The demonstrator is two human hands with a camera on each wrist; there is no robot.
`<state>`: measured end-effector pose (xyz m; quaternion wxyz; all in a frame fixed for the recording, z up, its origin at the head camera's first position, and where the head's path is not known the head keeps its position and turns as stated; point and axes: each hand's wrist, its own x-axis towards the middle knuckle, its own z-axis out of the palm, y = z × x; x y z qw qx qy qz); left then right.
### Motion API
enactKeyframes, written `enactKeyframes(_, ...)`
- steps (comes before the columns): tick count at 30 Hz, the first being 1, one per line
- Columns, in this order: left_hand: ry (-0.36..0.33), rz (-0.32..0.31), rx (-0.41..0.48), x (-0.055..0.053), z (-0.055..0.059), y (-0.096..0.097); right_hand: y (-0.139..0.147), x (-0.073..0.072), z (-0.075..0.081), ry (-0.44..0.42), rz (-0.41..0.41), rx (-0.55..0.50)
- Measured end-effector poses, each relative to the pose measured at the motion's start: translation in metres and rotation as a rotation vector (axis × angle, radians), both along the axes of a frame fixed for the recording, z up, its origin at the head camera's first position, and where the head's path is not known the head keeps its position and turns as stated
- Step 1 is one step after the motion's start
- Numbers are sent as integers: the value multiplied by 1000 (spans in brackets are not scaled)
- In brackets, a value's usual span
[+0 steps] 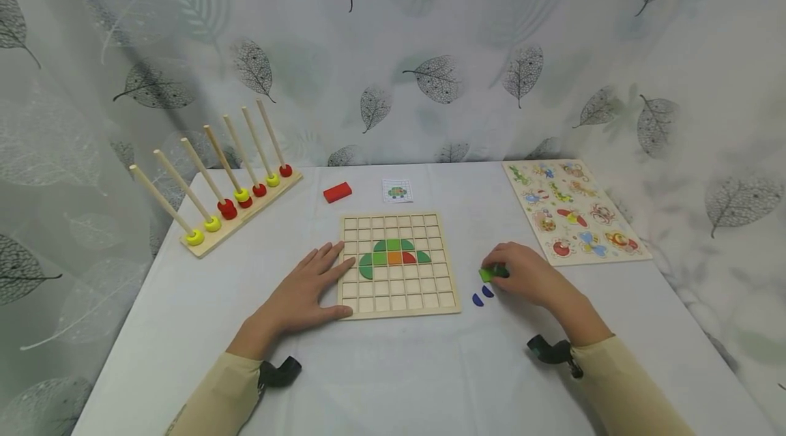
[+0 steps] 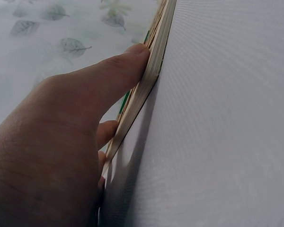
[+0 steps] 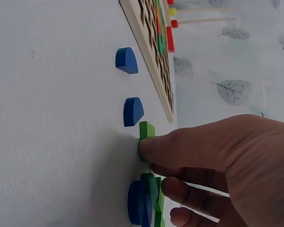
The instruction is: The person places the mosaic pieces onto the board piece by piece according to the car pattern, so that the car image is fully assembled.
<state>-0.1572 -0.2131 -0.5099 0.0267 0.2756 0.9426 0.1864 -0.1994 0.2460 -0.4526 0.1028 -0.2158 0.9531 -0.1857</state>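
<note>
My left hand [image 1: 307, 293] rests with spread, straight fingers along the left edge of a wooden grid board [image 1: 456, 296]; its thumb lies on the board's edge in the left wrist view. Set in the grid are green squares [image 1: 393, 245], an orange square [image 1: 394, 258], a red quarter-round piece [image 1: 408, 258] and several dark green quarter-round pieces [image 1: 366, 272]. To the board's right, my right hand [image 1: 522, 274] pinches a light green square block [image 3: 147, 128]. Two blue rounded pieces [image 3: 127, 60] lie beside it, and more blue and green pieces [image 3: 136, 203] sit under the fingers.
A pattern card [image 1: 397, 191] and a red block [image 1: 338, 192] lie behind the board. At the back left stands a wooden peg rack [image 1: 245, 214] with red and yellow beads. A picture puzzle board [image 1: 574, 211] is at the back right, before a leaf-patterned curtain [image 1: 430, 26].
</note>
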Motion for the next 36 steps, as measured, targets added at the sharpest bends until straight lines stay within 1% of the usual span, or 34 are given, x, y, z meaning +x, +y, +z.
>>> enactKeyframes(6, 0, 0, -4, 1, 2, 1, -2, 1, -3, 0, -19, -3)
enactKeyframes(14, 0, -1, -2, 1, 2, 0, -7, 2, -2, 12, -10, -22)
enactKeyframes(21, -7, 3, 3, 2, 2, 0, -9, 2, -2, 30, -21, -44)
enactKeyframes(28, 2, -3, 7, 1, 1, 0, -11, 0, -1, 71, -2, -56)
enactKeyframes(36, 10, -3, 11, 1, 1, 0, -18, 0, 5, 102, 16, -70)
